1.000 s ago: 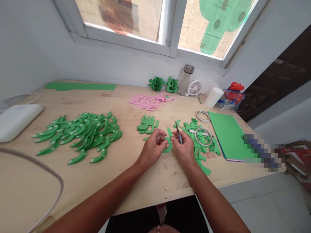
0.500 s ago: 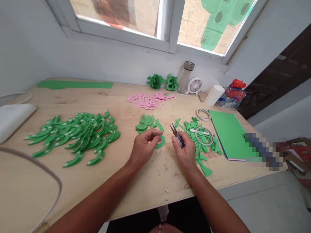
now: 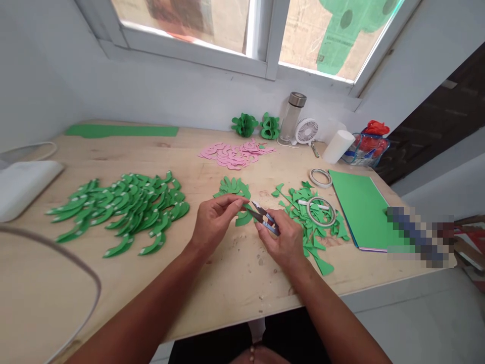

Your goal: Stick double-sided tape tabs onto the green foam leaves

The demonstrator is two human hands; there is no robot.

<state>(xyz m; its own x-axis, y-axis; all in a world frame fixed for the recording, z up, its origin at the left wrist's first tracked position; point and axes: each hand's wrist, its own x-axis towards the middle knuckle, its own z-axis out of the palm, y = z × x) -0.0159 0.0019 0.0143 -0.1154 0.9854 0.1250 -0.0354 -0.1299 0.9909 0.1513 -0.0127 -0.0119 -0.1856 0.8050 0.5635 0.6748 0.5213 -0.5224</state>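
Note:
My left hand [image 3: 214,220] pinches a green paper piece [image 3: 242,218] between thumb and fingers, at the middle of the table. My right hand [image 3: 282,235] is closed round small thread snips [image 3: 265,218], whose spread blades point left at the paper, close to my left fingertips. Just behind my left hand lie several green leaf-like cutouts [image 3: 232,186]. To the left spreads a large heap of curved green pieces [image 3: 132,205] with small white patches. Green scraps [image 3: 303,202] lie right of the snips, with a tape roll [image 3: 321,211] on top of them.
Pink cutouts [image 3: 231,154] lie farther back. Behind them stand green paper shapes [image 3: 244,125], a glass bottle [image 3: 291,119], a white fan [image 3: 306,131], a white roll [image 3: 338,146] and a basket [image 3: 366,150]. Green sheets [image 3: 364,210] and another tape roll [image 3: 320,178] are at right.
The snips have swung leftward and now point at the paper with their blades apart. My left hand has shifted slightly left and up, and the green piece has turned in its fingers.

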